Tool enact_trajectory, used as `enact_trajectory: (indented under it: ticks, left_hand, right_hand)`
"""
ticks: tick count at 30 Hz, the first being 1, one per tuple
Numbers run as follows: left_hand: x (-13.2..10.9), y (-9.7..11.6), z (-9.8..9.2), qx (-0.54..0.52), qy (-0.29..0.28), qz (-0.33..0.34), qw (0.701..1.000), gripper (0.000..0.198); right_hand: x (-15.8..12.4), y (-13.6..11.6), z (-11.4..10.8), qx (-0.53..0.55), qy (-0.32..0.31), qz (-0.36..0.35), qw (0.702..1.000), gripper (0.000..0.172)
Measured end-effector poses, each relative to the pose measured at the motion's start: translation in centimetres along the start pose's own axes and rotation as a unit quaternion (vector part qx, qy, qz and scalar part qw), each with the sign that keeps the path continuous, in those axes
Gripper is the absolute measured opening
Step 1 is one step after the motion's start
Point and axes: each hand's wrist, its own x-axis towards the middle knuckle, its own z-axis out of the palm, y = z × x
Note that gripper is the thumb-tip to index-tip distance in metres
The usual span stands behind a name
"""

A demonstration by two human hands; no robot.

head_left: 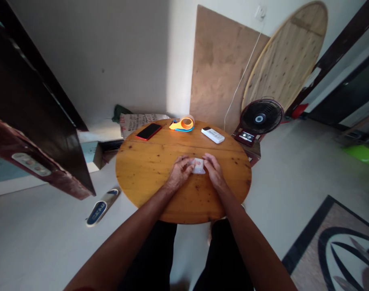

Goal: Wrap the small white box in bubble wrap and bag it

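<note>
A small whitish packet (198,165) with a reddish print, its clear lower edge looking like plastic film, is held low over the round wooden table (148,178). My left hand (180,171) is closed on its left side, with the thumb across the front. At the right edge of the packet, my right hand (214,169) has its fingers bent and the fingertips against it. What the packet contains is too small to make out.
Along the table's far side lie a red-edged phone (149,131), an orange and blue tape dispenser (183,123) and a white handheld device (213,135). A dark fan (259,118) stands to the right. One slipper (102,207) lies on the floor at left, near a dark door (35,101).
</note>
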Motion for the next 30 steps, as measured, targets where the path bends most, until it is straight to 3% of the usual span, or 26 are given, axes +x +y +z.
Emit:
enact_trajectory:
  ticks: [3, 7, 17, 20, 24, 30]
  left_hand:
    - [0.0, 0.2, 0.0, -0.016, -0.024, -0.012, 1.0, 0.023]
    - [0.0, 0.2, 0.1, -0.023, -0.016, -0.02, 0.999, 0.022]
    - [-0.1, 0.1, -0.2, 0.005, 0.032, 0.001, 0.999, 0.03]
    - [-0.2, 0.3, -0.3, 0.034, 0.039, 0.021, 0.998, 0.028]
    - [-0.3, 1.0, -0.4, 0.089, -0.012, 0.053, 0.995, 0.025]
    - [-0.2, 1.3, -0.5, 0.096, -0.038, 0.051, 0.993, 0.023]
  right_hand:
    - [0.0, 0.3, 0.1, -0.019, -0.022, -0.012, 1.0, 0.047]
    - [-0.1, 0.2, 0.2, -0.03, -0.03, -0.017, 0.999, 0.048]
    - [0.2, 0.1, -0.4, -0.071, 0.088, -0.029, 0.993, 0.033]
    - [0.0, -0.6, -0.2, -0.094, 0.067, -0.043, 0.992, 0.025]
    - [-0.3, -1.5, 0.0, -0.111, 0.023, -0.039, 0.993, 0.023]
    - [-0.2, -1.1, 0.1, -0.104, 0.023, -0.035, 0.994, 0.025]
